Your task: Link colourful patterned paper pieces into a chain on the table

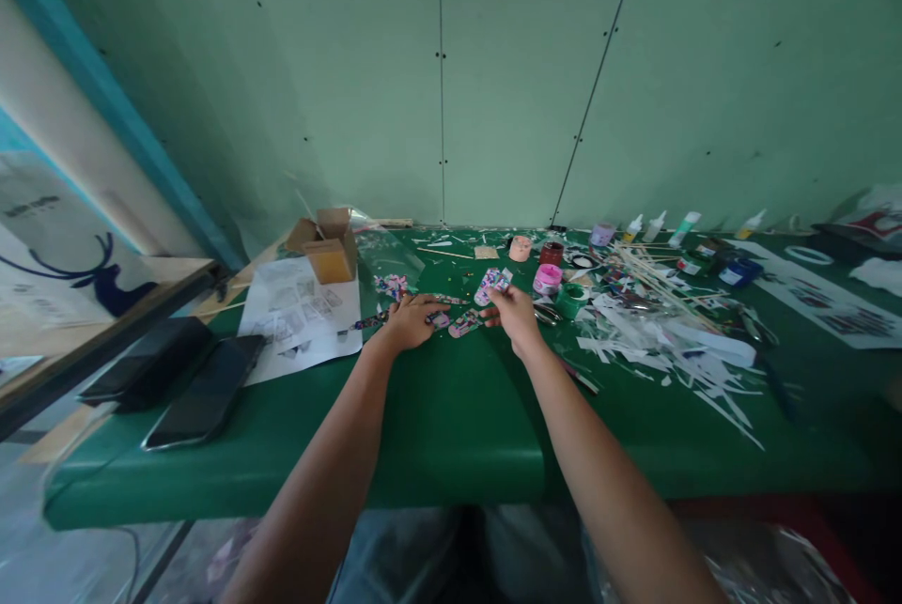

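Observation:
My right hand (513,315) pinches a small flat piece with a pink, white and blue speckled pattern (491,285), raised a little off the green table. Just below it lies a similar patterned piece with a rounded pink end (463,324). To the left, my left hand (411,320) lies palm down with its fingers stretched out, their tips at another small patterned piece (438,319). Beyond that hand is a pink and blue patterned piece (390,285). A dark patterned strip (370,320) reaches out from its left side. What lies under the palm is hidden.
Paint jars, among them a pink one (548,279) and a green one (571,301), stand right of my hands. White paper scraps (676,355) and thin sticks (659,280) spread farther right. A cardboard box (331,256), printed sheet (303,308) and phone (208,393) are left.

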Demonstrator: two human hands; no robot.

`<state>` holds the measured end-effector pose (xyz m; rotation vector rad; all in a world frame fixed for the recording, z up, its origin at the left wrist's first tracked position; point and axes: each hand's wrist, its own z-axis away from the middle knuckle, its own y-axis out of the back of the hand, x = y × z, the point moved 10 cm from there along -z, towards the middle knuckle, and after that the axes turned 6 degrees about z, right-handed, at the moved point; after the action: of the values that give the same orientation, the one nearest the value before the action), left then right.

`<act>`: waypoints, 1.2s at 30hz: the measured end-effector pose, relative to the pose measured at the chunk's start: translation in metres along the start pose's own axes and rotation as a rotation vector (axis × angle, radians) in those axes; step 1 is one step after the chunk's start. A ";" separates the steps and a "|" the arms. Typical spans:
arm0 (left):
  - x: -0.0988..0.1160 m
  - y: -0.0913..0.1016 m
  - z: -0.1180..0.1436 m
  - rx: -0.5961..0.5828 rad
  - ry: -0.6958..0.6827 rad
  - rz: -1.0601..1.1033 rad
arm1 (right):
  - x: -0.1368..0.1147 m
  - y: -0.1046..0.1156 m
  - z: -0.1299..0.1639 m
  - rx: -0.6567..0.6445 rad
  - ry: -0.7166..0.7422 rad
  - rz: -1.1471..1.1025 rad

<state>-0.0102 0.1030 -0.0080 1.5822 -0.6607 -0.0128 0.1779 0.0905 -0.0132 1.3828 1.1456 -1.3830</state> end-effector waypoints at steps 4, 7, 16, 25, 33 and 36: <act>-0.004 0.005 0.000 0.039 0.048 -0.043 | -0.002 -0.003 0.000 -0.021 0.039 0.022; -0.002 0.012 0.000 0.061 0.045 -0.038 | -0.003 -0.007 0.002 -0.056 0.035 0.030; 0.031 0.045 0.002 0.237 -0.135 0.269 | -0.017 -0.019 0.013 -0.164 0.047 -0.077; 0.024 0.021 -0.006 0.238 -0.030 0.760 | -0.009 -0.002 0.003 -0.002 0.062 -0.191; 0.018 0.012 -0.007 0.211 0.047 0.796 | -0.010 -0.004 0.002 -0.011 0.108 -0.070; 0.018 0.010 -0.007 0.215 0.048 0.813 | -0.009 -0.008 0.002 -0.016 0.154 0.140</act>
<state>0.0039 0.1022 0.0090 1.4067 -1.2550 0.7153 0.1704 0.0900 -0.0036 1.5490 1.1319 -1.1830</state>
